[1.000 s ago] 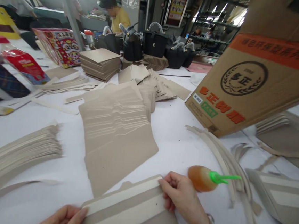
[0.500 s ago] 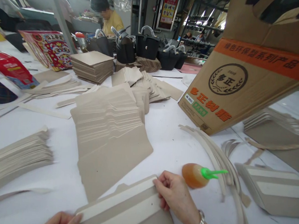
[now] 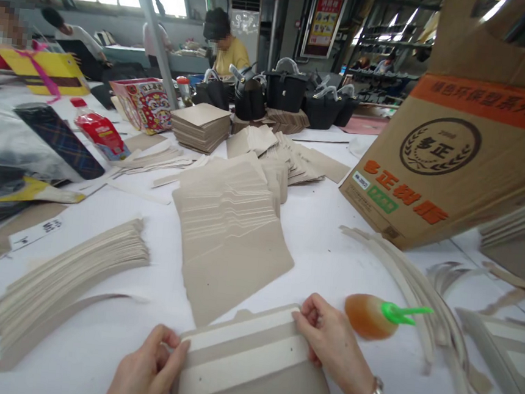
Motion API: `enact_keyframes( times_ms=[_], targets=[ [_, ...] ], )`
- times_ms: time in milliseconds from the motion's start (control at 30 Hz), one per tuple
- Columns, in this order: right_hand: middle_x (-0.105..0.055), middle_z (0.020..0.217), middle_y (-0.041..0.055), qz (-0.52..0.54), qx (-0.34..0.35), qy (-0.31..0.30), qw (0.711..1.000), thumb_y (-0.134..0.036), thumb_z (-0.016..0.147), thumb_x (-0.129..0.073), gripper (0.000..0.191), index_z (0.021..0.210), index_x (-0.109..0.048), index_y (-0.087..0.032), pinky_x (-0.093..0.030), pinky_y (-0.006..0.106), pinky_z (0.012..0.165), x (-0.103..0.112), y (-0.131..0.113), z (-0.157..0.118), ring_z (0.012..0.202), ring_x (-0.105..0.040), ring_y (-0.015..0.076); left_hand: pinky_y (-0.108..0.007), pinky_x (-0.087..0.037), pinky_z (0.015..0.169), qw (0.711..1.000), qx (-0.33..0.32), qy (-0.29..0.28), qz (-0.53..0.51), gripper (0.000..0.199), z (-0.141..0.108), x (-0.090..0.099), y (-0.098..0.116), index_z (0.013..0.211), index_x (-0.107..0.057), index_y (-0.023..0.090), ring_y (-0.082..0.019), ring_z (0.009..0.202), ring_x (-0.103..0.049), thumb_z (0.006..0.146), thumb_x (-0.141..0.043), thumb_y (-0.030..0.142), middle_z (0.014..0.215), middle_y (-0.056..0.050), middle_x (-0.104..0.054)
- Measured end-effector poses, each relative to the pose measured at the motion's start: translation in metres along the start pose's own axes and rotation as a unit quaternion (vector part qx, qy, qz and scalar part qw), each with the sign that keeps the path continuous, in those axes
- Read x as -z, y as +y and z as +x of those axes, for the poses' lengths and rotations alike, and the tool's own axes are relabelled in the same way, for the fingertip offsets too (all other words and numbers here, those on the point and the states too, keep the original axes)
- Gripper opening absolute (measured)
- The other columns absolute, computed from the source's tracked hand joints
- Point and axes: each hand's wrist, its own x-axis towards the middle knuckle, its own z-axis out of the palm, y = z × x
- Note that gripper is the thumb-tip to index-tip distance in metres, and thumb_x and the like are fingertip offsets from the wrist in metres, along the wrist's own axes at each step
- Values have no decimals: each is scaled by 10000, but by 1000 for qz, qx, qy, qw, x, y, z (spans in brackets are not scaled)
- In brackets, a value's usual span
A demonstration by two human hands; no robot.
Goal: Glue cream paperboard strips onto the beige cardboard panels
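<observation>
A flat grey-beige board panel [image 3: 282,389] lies at the table's front edge, with two pale strips running along it. My left hand [image 3: 149,365] pinches the left end of the upper strip [image 3: 236,333], thumb on top. At the opposite end, my right hand [image 3: 330,344], with a bracelet on the wrist, closes its thumb and fingers on the panel's upper right corner. Just right of that hand lies a squeeze bottle [image 3: 369,317] of amber liquid with a green nozzle. Beyond the panel spreads a fanned stack of similar panels [image 3: 238,268].
Curved strips are piled at left [image 3: 76,273], and more strips [image 3: 401,289] lie at right beside finished-looking striped panels [image 3: 507,347]. A large cardboard box [image 3: 422,156] leans at the right. Black handbags [image 3: 285,92] stand at the back, where a person in yellow [image 3: 231,53] sits.
My view has turned left, so the table's contents sit further right in the picture. More of my left hand shows at the strip's left end. Both hands keep their hold.
</observation>
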Motion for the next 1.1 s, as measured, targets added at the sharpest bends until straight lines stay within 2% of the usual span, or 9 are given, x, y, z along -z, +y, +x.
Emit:
enact_keyframes(
  times_ms=[100, 200, 300, 400, 500, 600, 733, 900, 1100],
  targets=[
    [-513, 728, -6, -63, 98, 40, 992, -277, 852, -480, 73, 887, -499, -216, -447, 266, 549, 1, 3, 0, 613, -552, 167, -235, -462, 582, 987, -127, 47, 91, 182, -1, 2, -1, 971, -530, 277, -143, 603, -604, 881, -453, 415, 729, 35, -608],
    [-512, 862, 41, -166, 258, 55, 950, -126, 895, -344, 254, 1016, -548, -220, -430, 283, 617, -2, 6, 1, 694, -530, 171, -253, -489, 727, 935, -291, 49, 196, 362, -1, 1, 1, 1193, -506, 334, -150, 839, -628, 889, -387, 176, 1094, -24, -609],
    [-509, 856, 56, -248, 397, 40, 883, 10, 825, -305, 384, 950, -591, -214, -412, 268, 611, -5, 10, 2, 717, -508, 176, -315, -484, 748, 858, -417, 24, 300, 565, 2, -2, 7, 1281, -470, 340, -192, 858, -600, 796, -434, 51, 1127, -44, -616],
    [-550, 866, 66, -296, 475, 31, 828, 24, 800, -380, 369, 991, -597, -205, -415, 291, 647, -4, 11, 3, 755, -508, 196, -338, -464, 740, 820, -445, 12, 361, 631, 3, -3, 12, 1310, -446, 298, -216, 872, -574, 747, -470, 15, 1134, -55, -624],
    [-573, 845, 68, -317, 492, 24, 811, -1, 805, -451, 351, 1064, -590, -194, -420, 330, 681, -2, 9, 0, 757, -507, 213, -347, -453, 743, 808, -442, 7, 389, 642, 3, -2, 17, 1316, -429, 288, -221, 869, -568, 740, -470, 6, 1153, -57, -620],
    [-574, 857, 66, -302, 457, 18, 836, 11, 759, -453, 350, 972, -620, -211, -414, 349, 687, -1, 2, -4, 771, -515, 223, -356, -475, 737, 820, -423, -23, 386, 660, 0, 0, 23, 1288, -455, 289, -237, 878, -588, 696, -479, -2, 1158, -64, -622],
    [-578, 931, 70, -240, 358, 14, 902, -46, 839, -395, 296, 936, -620, -213, -447, 348, 756, 1, -15, 4, 856, -553, 219, -298, -504, 779, 897, -365, -44, 246, 467, 5, 5, 25, 1169, -538, 302, -190, 897, -617, 785, -438, 55, 1096, -36, -639],
    [-571, 1165, 136, -237, 240, 127, 933, -236, 900, -486, 337, 1217, -514, -128, -459, 346, 882, 4, -33, 48, 1048, -565, 248, -284, -540, 746, 982, -180, 61, -14, 344, 31, 13, 18, 1159, -528, 226, -182, 809, -652, 870, -484, 408, 1015, -69, -656],
    [-642, 980, 110, -255, 223, 184, 923, -260, 818, -634, 313, 1104, -583, -143, -461, 373, 815, -7, -42, 83, 949, -594, 286, -291, -556, 779, 959, -46, 65, -271, 625, 50, 2, 12, 1127, -552, 180, -225, 903, -662, 684, -630, 614, 1149, -101, -651]
  ],
)
